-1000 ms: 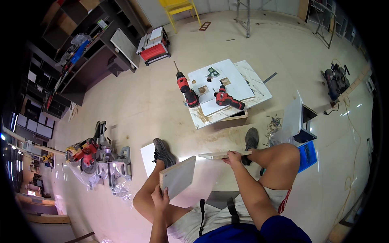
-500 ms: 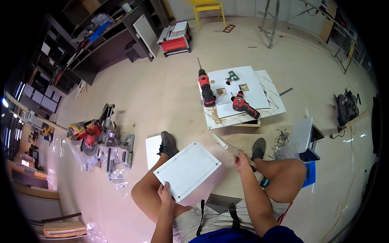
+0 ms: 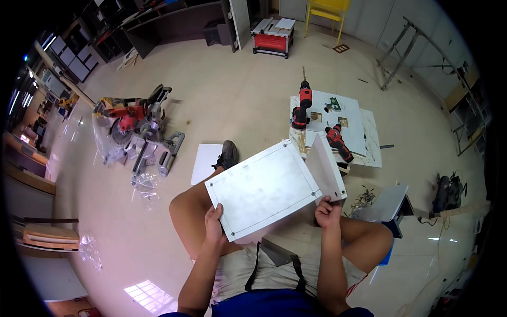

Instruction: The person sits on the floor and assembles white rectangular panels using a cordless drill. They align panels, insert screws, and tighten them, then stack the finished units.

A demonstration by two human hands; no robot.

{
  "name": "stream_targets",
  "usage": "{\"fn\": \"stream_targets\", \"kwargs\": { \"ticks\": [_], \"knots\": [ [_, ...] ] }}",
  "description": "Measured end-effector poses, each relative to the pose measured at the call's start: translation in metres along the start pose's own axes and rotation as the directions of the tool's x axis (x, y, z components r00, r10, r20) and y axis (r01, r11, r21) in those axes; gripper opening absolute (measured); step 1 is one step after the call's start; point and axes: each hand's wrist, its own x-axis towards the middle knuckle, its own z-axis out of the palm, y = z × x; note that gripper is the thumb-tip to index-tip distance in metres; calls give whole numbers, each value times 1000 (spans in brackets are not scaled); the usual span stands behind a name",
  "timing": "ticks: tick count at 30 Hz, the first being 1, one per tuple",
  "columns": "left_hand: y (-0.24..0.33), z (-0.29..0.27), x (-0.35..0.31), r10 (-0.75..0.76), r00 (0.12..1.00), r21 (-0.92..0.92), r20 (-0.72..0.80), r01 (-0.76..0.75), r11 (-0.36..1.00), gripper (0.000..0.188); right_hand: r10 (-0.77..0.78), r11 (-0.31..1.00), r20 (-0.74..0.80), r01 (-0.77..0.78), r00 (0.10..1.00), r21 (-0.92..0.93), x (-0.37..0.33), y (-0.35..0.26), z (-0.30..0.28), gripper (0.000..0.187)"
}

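Lower centre: left hand [image 3: 214,224] gripped lower-left edge of white panel [image 3: 261,187]; right hand [image 3: 328,213], narrowly curled, held lower end of second board [image 3: 326,168]. Mid-frame: panel bore ruled lines [image 3: 274,214] and dark corner spots [image 3: 233,233], so marking looked done; no join between pieces showed. Upper right: red drill [image 3: 339,142] lay on white sheet [image 3: 355,115].

The glossy beige floor [image 3: 227,90] carries 1 miter saw [image 3: 127,119], 1 red-sided table saw [image 3: 271,42] and 1 yellow chair [image 3: 326,14]. 1 white board [image 3: 353,109], lying atop 1 marble-patterned board [image 3: 373,134], supports 2 red-and-black cordless drills [image 3: 305,98] and 1 green layout square [image 3: 334,104].
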Motion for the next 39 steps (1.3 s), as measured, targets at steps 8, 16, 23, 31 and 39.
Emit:
{"fn": "stream_targets", "kwargs": {
  "ticks": [8, 16, 23, 31, 39],
  "knots": [
    [15, 23, -18, 4, 996, -92, 92, 5, 996, 36, -86, 980, -52, 75, 995, -182, -28, 7, 15, 20],
    [21, 28, -36, 18, 999, -110, 44, -13, 994, 33, -160, 967, 30, 163, 987, -197, -49, 21, 19, 22],
    [23, 21, -41, 19, 998, -79, 66, -14, 997, 35, -142, 936, 132, 176, 981, -303, -60, 19, 25, 26],
    [16, 18, -36, 8, 998, -78, 65, -3, 997, 38, -269, 883, -1, 247, 963, -400, -65, 20, 27, 32],
    [-22, 10, -13, -35, 977, -103, 210, 58, 993, 47, -305, 864, 42, 295, 951, -409, -74, 2, 35, 45]
  ]
}}
